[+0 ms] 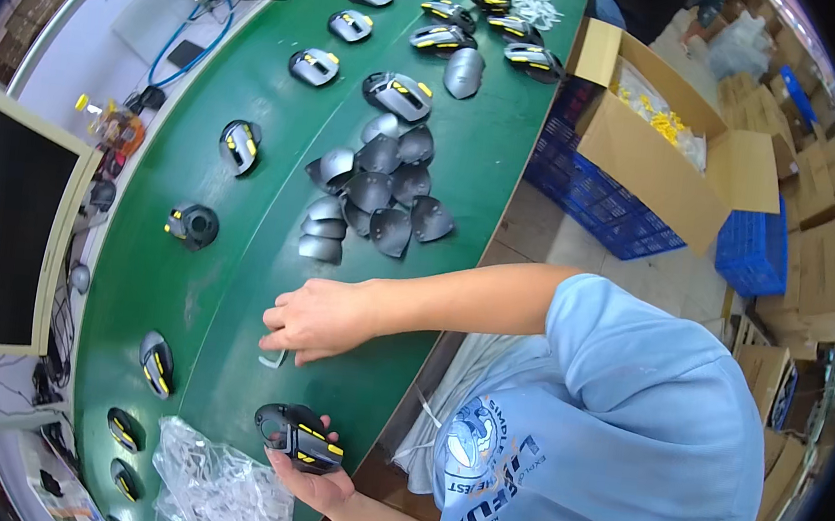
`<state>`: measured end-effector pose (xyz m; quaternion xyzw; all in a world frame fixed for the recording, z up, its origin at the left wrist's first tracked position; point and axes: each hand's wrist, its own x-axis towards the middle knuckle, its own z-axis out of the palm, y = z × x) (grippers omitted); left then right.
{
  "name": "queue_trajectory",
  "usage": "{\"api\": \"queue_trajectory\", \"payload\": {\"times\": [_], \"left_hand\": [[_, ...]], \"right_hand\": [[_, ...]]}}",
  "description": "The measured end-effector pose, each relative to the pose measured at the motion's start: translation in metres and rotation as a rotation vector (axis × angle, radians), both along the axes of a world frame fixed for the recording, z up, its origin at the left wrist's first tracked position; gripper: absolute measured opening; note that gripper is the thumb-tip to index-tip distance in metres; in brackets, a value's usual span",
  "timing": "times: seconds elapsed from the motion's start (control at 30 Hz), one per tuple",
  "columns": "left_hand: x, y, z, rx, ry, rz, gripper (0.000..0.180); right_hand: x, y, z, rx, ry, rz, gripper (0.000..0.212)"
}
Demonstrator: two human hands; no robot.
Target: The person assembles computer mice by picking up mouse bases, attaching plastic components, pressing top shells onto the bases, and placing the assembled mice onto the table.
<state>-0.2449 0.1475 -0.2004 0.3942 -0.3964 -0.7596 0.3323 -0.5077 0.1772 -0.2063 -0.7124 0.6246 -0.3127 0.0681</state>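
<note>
My left hand (320,487), palm up at the near end of the table, is closed around a black computer mouse (300,438) with yellow side buttons. Above it, my right hand (321,320) reaches across the green table, its fingers bent down and pinching a small whitish curved strip (272,358) at the tabletop. Part of that strip is hidden under the fingers. Beside my right hand lies a heap of dark grey curved shells (371,191). A clear plastic bag (220,488) of whitish parts rests next to the held mouse.
More mice, such as a grey one (239,148), stand spaced along the green table (154,285). White strips (532,7) are piled at the far end. A monitor (13,232) stands left. An open carton (649,152) sits on blue crates (595,192) at the right.
</note>
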Motion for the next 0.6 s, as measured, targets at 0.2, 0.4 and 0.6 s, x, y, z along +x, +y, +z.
{"api": "queue_trajectory", "payload": {"times": [0.2, 0.4, 0.6], "left_hand": [[-0.022, 0.002, 0.003, -0.134, -0.079, -0.072, 0.057], [-0.038, 0.007, 0.005, -0.163, -0.069, -0.127, 0.055], [-0.043, 0.012, 0.002, -0.082, 0.042, -0.188, 0.046]], "right_hand": [[-0.096, 0.13, 0.063, 0.006, -0.052, -0.237, 0.024], [-0.112, 0.206, 0.037, 0.16, 0.076, -0.456, 0.031], [-0.108, 0.196, 0.013, -0.05, -0.06, -0.374, 0.024]]}}
